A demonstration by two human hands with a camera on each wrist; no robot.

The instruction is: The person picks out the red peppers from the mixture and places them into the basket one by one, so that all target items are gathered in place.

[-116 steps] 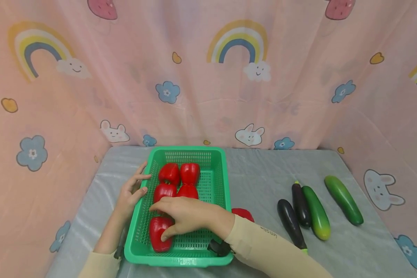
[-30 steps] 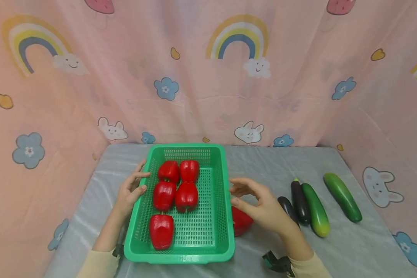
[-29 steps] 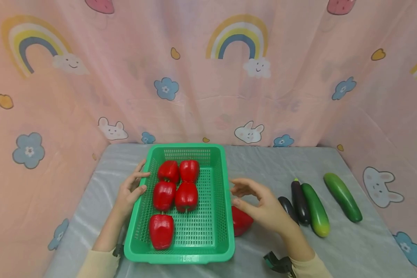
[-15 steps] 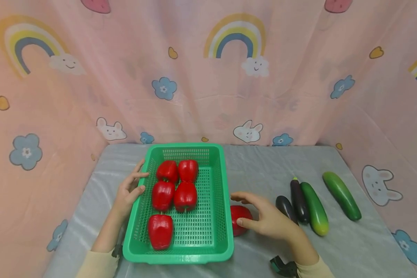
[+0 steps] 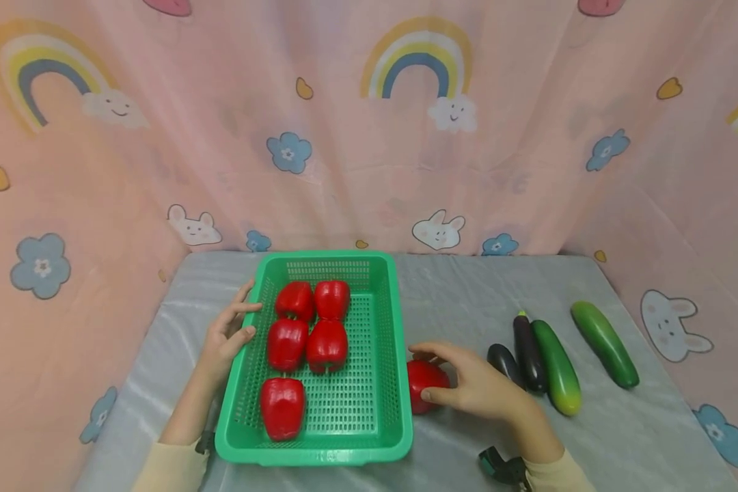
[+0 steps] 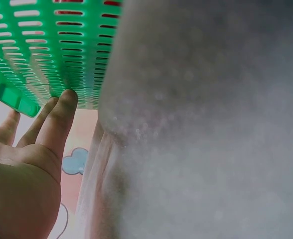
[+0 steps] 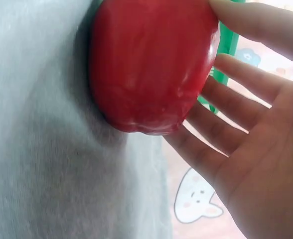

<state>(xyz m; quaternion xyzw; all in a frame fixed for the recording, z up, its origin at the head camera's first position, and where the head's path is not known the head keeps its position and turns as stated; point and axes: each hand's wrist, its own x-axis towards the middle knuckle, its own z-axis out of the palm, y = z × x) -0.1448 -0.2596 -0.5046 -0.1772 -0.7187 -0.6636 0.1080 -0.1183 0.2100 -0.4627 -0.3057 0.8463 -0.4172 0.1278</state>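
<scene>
A red bell pepper (image 5: 423, 387) sits on the grey cloth against the right side of the green basket (image 5: 404, 410). My right hand (image 5: 476, 383) grips it, thumb on the near side and fingers round the far side. In the right wrist view the thumb meets the pepper (image 7: 151, 64) near the top of the picture, and the fingertips pass behind it. Several more red bell peppers (image 5: 288, 345) lie in the left part of the basket. My left hand (image 5: 224, 342) rests against the basket's left side with loosely extended fingers; in the left wrist view fingertips touch its slotted wall (image 6: 47, 55).
Right of my right hand lie two dark eggplants (image 5: 530, 352), one partly hidden by that hand. Beside them are two green cucumbers (image 5: 556, 369), the other one farther right. A pink patterned curtain (image 5: 344, 191) stands behind and beside the cloth-covered table (image 5: 455, 301).
My right hand has left the basket's inside, moved right over the rim and come down round the pepper outside. The left hand has kept its place at the basket.
</scene>
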